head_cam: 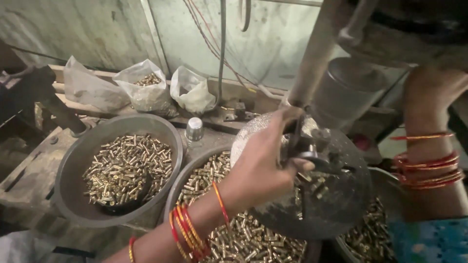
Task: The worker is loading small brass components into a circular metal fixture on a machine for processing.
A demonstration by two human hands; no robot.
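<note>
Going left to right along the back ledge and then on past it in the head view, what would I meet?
Crumpled empty bag → bag of brass pieces → third white bag → slanted metal post → grey cylinder → right hand.

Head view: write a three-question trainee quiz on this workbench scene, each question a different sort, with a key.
1. True or false: the left hand rests at the round metal plate of the press.
2. The grey bowl at left holds: A) small brass pieces, B) water, C) nails.
3. Fill in: behind the bowls stand three plastic ____.

Key: 1 true. 2 A. 3 bags. The right hand is raised at the machine; its grip is not visible.
</note>
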